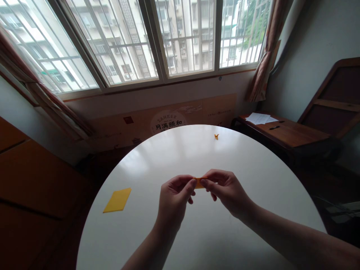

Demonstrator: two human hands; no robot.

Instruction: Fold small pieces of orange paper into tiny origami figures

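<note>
Between my two hands is a small folded piece of orange paper (199, 183), held above the middle of the round white table (140, 228). My left hand (176, 193) pinches its left end between thumb and fingers. At the right end, my right hand (222, 187) grips it the same way, thumb on the near face. Most of the paper is hidden behind the fingertips, so the shape of its folds cannot be made out.
A stack of yellow square paper (117, 200) lies on the table at left. Near the far edge stands a small orange folded-paper figure (216, 137). To the right, a wooden bench (303, 135) bears white sheets (260, 118) and a dark pen-like object (274, 128). Barred windows are behind.
</note>
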